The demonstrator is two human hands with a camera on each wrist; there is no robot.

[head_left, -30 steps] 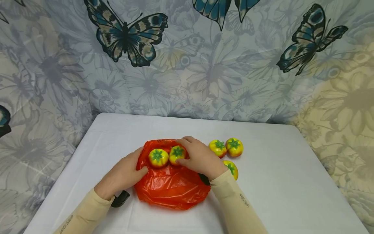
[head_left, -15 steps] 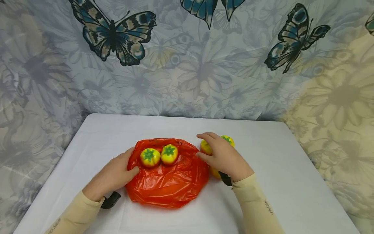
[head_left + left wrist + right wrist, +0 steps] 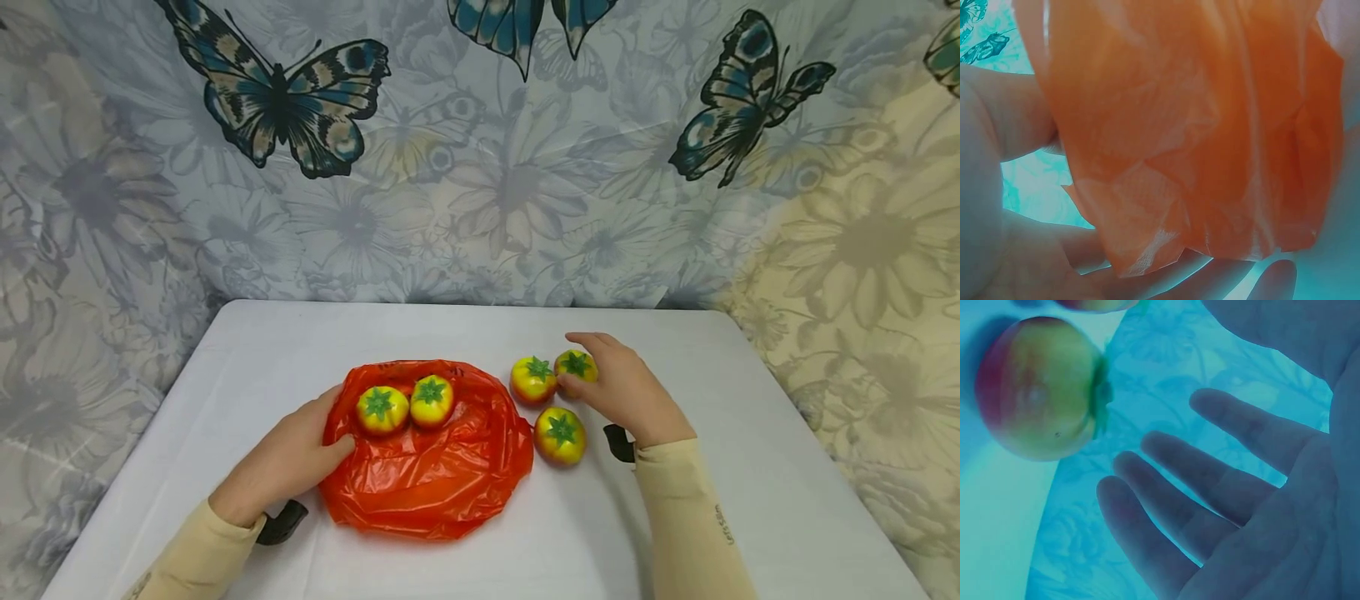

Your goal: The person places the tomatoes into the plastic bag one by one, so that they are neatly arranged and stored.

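A red plastic bag (image 3: 435,467) lies on the white table, with two yellow-and-red tomatoes (image 3: 382,410) with green leafy tops resting against its plastic near the back rim. My left hand (image 3: 296,450) holds the bag's left side, thumb over the edge and fingers outside; the left wrist view shows the plastic (image 3: 1166,137) between thumb and fingers. My right hand (image 3: 626,392) reaches over the back right tomato (image 3: 575,367), its fingers apart and extended. In the right wrist view the palm holds nothing, and a tomato (image 3: 1041,390) is just beyond the fingertips.
Two more tomatoes stand right of the bag: one tomato (image 3: 533,380) at its back corner, another tomato (image 3: 560,436) nearer the front. The white table (image 3: 750,467) extends to the right. Behind it hangs a butterfly-patterned cloth (image 3: 517,192).
My right hand has moved from the second tomato on the bag, out to the right, over the loose tomatoes. My left hand stays on the bag. The view has shifted slightly.
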